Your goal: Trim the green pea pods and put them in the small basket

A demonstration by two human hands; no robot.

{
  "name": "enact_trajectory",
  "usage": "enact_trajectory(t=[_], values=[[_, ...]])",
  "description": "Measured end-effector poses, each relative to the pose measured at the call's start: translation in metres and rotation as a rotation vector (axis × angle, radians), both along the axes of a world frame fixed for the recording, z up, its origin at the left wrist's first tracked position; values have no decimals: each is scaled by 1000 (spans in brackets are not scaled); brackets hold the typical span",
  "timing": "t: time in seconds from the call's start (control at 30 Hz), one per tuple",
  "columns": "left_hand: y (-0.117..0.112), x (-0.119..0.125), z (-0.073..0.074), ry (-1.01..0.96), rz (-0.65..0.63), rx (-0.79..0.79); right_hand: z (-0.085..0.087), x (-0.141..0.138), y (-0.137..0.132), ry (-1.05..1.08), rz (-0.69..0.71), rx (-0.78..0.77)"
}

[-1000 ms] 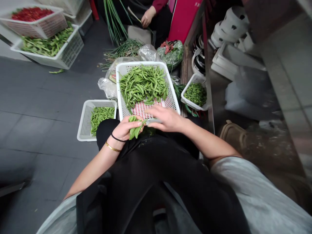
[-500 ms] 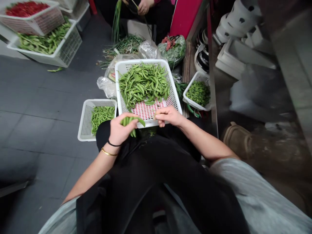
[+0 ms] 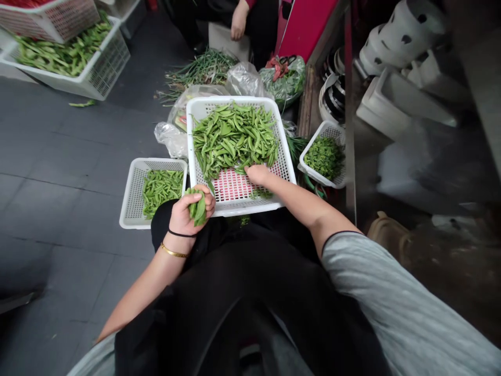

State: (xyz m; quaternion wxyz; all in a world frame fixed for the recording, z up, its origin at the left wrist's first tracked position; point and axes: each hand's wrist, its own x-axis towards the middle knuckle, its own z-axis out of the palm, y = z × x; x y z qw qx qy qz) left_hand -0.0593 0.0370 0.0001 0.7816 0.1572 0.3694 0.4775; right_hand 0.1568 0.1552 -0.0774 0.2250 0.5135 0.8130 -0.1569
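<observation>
A large white perforated basket (image 3: 289, 166) sits in front of my lap with a heap of green pea pods (image 3: 235, 133) toward its far side. My left hand (image 3: 191, 206), at the basket's near left corner, is closed around a small bunch of pea pods (image 3: 198, 209). Inside the basket, my right hand (image 3: 258, 174) reaches to the front edge of the heap. Its fingers are pinched at a pod there, and the fingertips are partly hidden. Small green trimmings (image 3: 260, 194) lie on the basket floor near my right wrist.
Left of my knee stands a smaller white basket (image 3: 132, 196) holding more pods. A basket of leafy greens (image 3: 323, 156) is at the right, beside a metal edge (image 3: 349, 130). Beyond are plastic bags (image 3: 248, 79), green stalks (image 3: 209, 65) and another person's hand (image 3: 238, 22).
My right hand has moved forward from the basket's near rim to the heap. My left hand has turned and drawn slightly back with its pods. The other person's long green stalks are out of sight.
</observation>
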Motion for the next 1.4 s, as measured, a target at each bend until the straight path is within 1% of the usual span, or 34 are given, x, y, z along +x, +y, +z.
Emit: enact_trajectory(t=[0.07, 0.1, 0.17, 0.23, 0.3, 0.37, 0.43, 0.5, 0.57, 0.63, 0.7, 0.77, 0.87, 0.97, 1.07, 1.1, 1.17, 1.23, 1.27, 1.3, 1.33, 1.4], values=[[-2, -1, 0, 0, -34, 14, -9, -3, 4, -13, -12, 4], [-3, -2, 0, 5, -47, 20, -9, -1, 4, -16, -17, 10], [-5, -1, -1, 39, -61, 26, -3, 4, 3, -16, -29, 31], [-6, 2, -2, 127, -53, 30, 12, 8, -3, -10, -41, 71], [-8, 8, -4, 250, -14, 40, 34, 8, -18, 35, -50, 148], [-11, 16, -4, 369, 33, 61, 57, 2, -43, 131, -36, 217], [-15, 24, -4, 452, 58, 95, 76, -8, -76, 238, 31, 176], [-20, 31, -4, 486, 64, 125, 88, -16, -107, 321, 74, 151], [-25, 36, -3, 469, 75, 134, 94, -19, -130, 409, 73, 170], [-29, 36, -2, 429, 81, 118, 95, -15, -141, 559, 82, 183], [-31, 33, 1, 386, 69, 93, 95, -7, -145, 753, 101, 195], [-32, 30, 3, 354, 57, 83, 95, 1, -145, 894, 110, 236], [-34, 28, 7, 355, 66, 113, 99, 8, -147, 951, 172, 272], [-36, 27, 7, 402, 78, 161, 102, 7, -150, 983, 233, 195], [-39, 26, 5, 419, 36, 183, 106, 1, -155, 998, 222, 84], [-40, 26, 4, 411, 5, 189, 107, -1, -156, 1010, 220, 26], [-42, 25, 2, 377, -66, 213, 110, -5, -160, 1056, 214, -158], [-43, 24, 2, 326, -151, 242, 111, -6, -160, 1114, 167, -380], [-44, 23, 2, 293, -190, 253, 112, -3, -159, 1141, 106, -457], [-44, 22, 2, 257, -223, 261, 112, 1, -156, 1168, 18, -488], [-44, 20, 2, 222, -254, 267, 112, 6, -152, 1197, -87, -466], [-42, 17, 1, 160, -295, 279, 112, 20, -142, 1246, -284, -304]])
